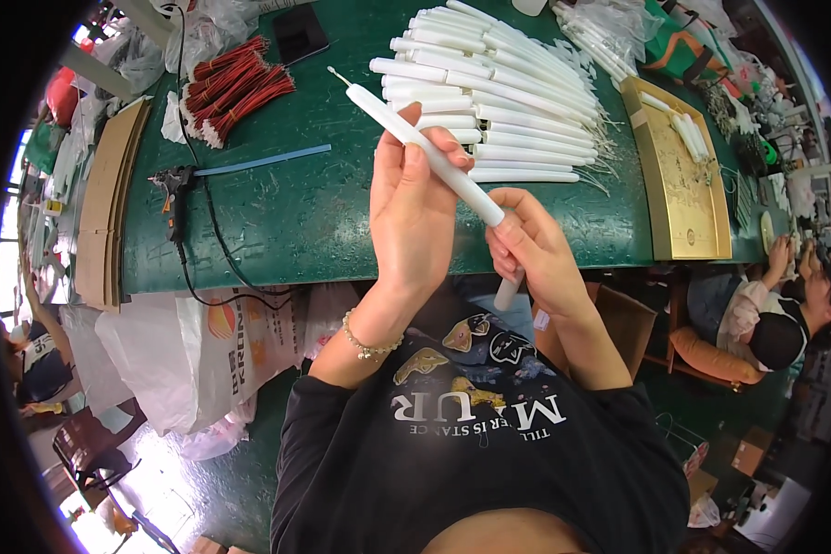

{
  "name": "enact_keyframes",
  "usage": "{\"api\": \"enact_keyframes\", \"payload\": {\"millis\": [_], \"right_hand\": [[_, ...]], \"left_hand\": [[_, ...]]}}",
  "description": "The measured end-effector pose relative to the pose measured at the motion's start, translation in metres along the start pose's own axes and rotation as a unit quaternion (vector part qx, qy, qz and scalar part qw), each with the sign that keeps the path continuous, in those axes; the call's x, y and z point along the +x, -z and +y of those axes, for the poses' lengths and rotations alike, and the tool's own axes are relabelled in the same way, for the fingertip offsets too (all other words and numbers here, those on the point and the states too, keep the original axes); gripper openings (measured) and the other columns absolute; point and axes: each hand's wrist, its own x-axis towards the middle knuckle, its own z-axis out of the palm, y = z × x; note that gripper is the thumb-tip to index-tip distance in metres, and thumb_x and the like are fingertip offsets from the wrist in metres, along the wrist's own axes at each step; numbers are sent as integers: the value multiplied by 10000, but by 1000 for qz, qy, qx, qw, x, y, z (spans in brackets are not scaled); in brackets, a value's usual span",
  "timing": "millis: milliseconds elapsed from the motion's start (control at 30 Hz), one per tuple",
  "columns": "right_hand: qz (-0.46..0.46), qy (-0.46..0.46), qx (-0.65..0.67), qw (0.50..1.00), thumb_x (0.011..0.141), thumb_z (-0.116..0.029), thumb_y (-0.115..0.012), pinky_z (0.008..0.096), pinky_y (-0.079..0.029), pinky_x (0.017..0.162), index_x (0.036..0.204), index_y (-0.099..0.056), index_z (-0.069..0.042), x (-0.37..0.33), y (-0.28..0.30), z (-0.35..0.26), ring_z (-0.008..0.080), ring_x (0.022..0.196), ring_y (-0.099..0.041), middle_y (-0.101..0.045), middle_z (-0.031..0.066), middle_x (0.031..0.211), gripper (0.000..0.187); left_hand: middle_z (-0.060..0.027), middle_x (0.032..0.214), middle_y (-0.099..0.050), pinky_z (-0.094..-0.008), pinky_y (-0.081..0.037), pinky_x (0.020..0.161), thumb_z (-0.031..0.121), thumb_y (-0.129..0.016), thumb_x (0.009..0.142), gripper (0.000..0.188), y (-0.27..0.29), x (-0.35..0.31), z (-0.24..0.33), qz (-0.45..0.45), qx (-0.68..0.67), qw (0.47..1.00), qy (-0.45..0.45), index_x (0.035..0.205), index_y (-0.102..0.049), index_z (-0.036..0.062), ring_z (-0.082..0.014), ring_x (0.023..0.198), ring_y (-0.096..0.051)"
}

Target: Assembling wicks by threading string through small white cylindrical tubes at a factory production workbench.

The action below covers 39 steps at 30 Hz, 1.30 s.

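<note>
A slim white taper candle (pixel 446 169) with a thin wick-like tip slants across the front of the green table. My left hand (pixel 414 208) is closed round its middle, thumb along the near side. At its lower end, the fingers of my right hand (pixel 533 242) pinch the candle. A short whitish tube (pixel 509 291) pokes out below my right hand; whether it is joined to the candle is hidden by the fingers. Beyond my hands lies a large pile of similar white candles (pixel 535 120), with thin pale wires trailing from their right ends.
To the left lie a glue gun (pixel 171 198) with a blue stick, its black cable, bundles of red wires (pixel 235 92) and a dark flat tablet-like thing (pixel 300 34). A shallow yellow box (pixel 702 226) with a few candles stands right. Another person (pixel 757 323) sits at far right.
</note>
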Motion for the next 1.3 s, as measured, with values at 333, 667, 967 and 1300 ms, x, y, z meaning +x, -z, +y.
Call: {"api": "enact_keyframes", "payload": {"millis": [333,667,967,1300], "right_hand": [[-50,-36,-139,988,844,-141,-470,174,-326,501,1092,-439,29,1,4,-12,32,568,-385,-437,-15,695,302],[-152,131,-75,977,843,-151,-475,226,-390,774,1106,-429,7,38,-27,-11,97,878,-486,-512,55,954,310],[135,300,1,944,834,-98,-485,267,-361,850,1101,-412,23,29,11,5,144,976,-450,-476,80,1042,302],[288,305,-43,907,852,-72,-433,241,-398,736,1088,-440,-9,-27,109,-16,114,883,-464,-488,55,960,245]], "left_hand": [[-148,1001,-510,-342,-464,769,209,-344,904,325,-22,32,37,28,208,974,-88,1125,-389,-25,-204,849,-543],[-15,574,-468,-173,-276,370,218,-345,908,256,-102,87,87,-367,240,881,-179,1024,-491,42,-58,417,-361],[-9,481,-500,-218,-310,321,76,-477,816,68,-106,80,-23,-305,509,723,-353,839,-540,85,-102,352,-437],[-25,569,-558,-318,-403,405,88,-521,687,327,-55,83,-118,-437,654,535,-309,999,-486,177,-210,498,-554]]}}
